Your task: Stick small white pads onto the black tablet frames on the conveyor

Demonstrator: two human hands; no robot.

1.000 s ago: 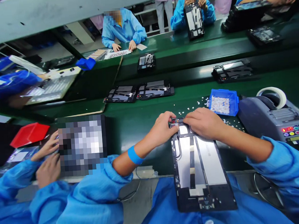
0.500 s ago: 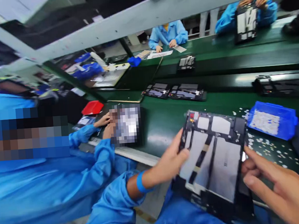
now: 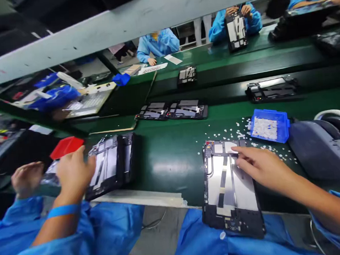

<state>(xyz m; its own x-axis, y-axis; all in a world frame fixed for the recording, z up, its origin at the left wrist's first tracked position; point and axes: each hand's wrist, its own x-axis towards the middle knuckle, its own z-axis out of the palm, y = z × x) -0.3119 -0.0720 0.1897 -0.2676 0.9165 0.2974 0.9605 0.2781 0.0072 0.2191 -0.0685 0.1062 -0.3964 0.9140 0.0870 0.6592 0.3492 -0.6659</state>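
Observation:
My left hand (image 3: 75, 171), with a blue band at the wrist, is stretched out to the left, fingers partly spread and holding nothing. It is just beside a leaning pile of opened tablets (image 3: 107, 167); whether the thumb touches them I cannot tell. Before me an opened tablet (image 3: 219, 182), its inside facing up, overhangs the bench edge above my lap. My right hand (image 3: 260, 166) lies over its upper right part, index finger extended onto a pale patch and thumb apart from it. The other fingers are curled and partly hidden.
A co-worker's hand (image 3: 28, 178) is at far left, near a red tray (image 3: 66, 147). A blue bin (image 3: 283, 125) holds small white pieces; more lie scattered around it. A tape dispenser (image 3: 314, 152) stands at right. Two opened tablets (image 3: 188, 110) lie side by side farther back.
My left hand has let go of the tablet and swung left to the pile. The tablet now rests flatter at the bench edge, and my right hand has moved onto its top face.

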